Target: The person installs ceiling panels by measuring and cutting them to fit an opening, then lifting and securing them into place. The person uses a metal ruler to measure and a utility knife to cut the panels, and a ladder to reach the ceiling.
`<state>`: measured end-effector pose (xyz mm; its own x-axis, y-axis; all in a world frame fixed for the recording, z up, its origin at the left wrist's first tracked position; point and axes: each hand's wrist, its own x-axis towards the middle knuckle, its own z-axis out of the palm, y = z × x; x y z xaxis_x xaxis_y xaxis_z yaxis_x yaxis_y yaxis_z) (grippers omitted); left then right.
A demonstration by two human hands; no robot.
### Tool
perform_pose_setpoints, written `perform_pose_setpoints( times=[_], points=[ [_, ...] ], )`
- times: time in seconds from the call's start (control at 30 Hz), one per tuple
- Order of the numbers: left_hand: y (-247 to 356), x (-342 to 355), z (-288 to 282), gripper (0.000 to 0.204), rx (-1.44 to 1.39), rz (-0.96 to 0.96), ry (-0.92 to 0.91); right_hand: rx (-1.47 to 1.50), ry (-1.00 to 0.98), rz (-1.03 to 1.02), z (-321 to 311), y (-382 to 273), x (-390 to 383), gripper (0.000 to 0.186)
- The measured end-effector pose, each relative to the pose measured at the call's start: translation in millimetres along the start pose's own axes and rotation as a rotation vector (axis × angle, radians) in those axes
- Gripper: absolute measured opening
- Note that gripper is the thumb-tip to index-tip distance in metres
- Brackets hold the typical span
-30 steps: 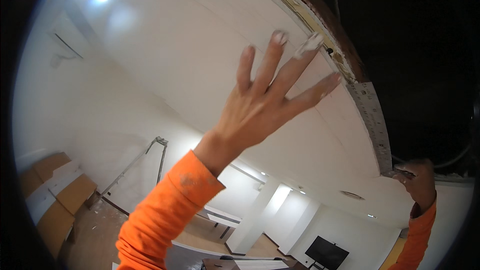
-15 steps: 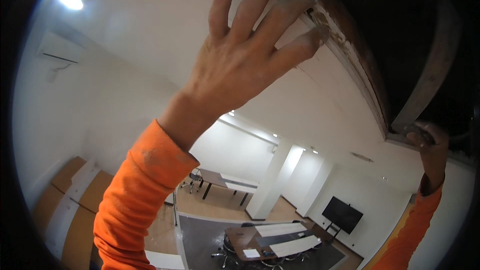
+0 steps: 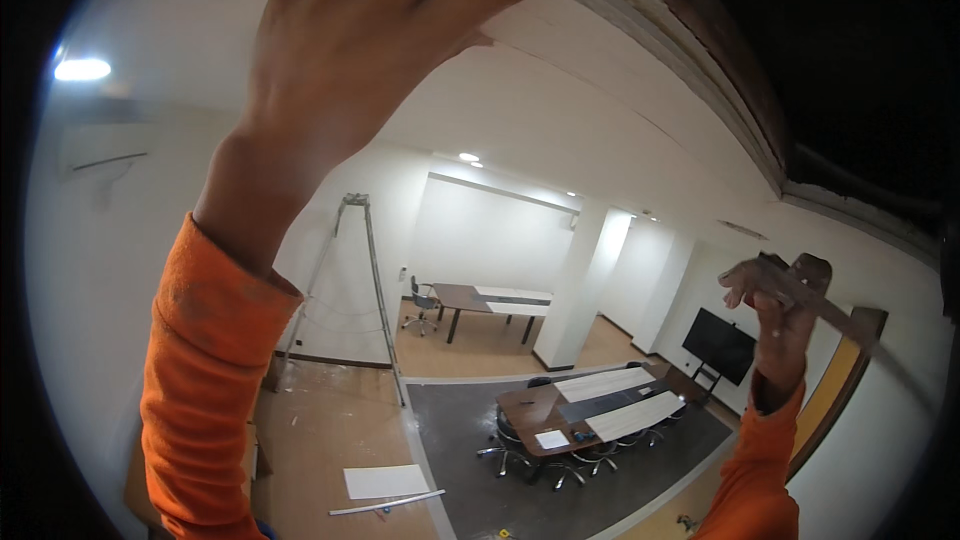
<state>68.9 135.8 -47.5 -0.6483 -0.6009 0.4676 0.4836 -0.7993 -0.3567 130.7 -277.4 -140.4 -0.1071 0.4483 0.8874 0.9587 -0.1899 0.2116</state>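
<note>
My left hand (image 3: 340, 40) is raised to the ceiling at the top of the view, fingers spread along the broken edge (image 3: 640, 25) of an opening. Its fingertips are partly cut off by the frame. My right hand (image 3: 780, 300), lower and to the right, is closed round a long, flat, grey-brown strip (image 3: 850, 320). The strip slants down to the right from the fingers, its far end blurred; I cannot tell whether it is wood or metal. Both arms wear orange sleeves.
The dark ceiling opening (image 3: 850, 70) fills the upper right. Below stand a stepladder (image 3: 372, 270), a long meeting table (image 3: 525, 405) with chairs, a screen on a stand (image 3: 718, 345) and a white column (image 3: 583, 290). A white panel (image 3: 385, 482) lies on the floor.
My right hand has brought the strip down out of the opening, moving left and turning it. The view has shifted, showing more floor and the stepladder; my left hand sits higher in it.
</note>
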Motion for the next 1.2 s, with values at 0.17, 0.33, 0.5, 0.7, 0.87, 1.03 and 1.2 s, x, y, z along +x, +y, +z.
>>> perform_pose_setpoints(
  times=[0.17,0.33,0.5,0.7,0.87,1.03,1.2],
  points=[
    [-5,-2,-17,0.069,0.054,-0.049,-0.299,-0.362,0.309,-0.088,20,50,0,0.028],
    [-7,-2,-12,0.062,0.1,0.058,-0.212,-0.385,0.594,0.029,27,108,9,0.027],
    [-3,3,-17,0.063,0.079,0.042,-0.231,-0.032,0.705,0.058,38,138,-19,0.035],
    [-5,4,-22,0.064,0.107,0.057,-0.292,-0.067,0.742,0.184,61,154,-30,0.026],
    [-4,10,-25,0.072,0.107,0.081,-0.319,-0.03,0.984,-0.047,64,164,-4,0.016],
    [3,21,-22,0.063,0.1,-0.042,-0.356,-0.051,1.216,-0.149,61,166,15,0.031],
    [1,40,-37,0.086,0.178,0.025,-0.445,0.22,1.331,-0.195,65,163,26,0.049]
  ],
)
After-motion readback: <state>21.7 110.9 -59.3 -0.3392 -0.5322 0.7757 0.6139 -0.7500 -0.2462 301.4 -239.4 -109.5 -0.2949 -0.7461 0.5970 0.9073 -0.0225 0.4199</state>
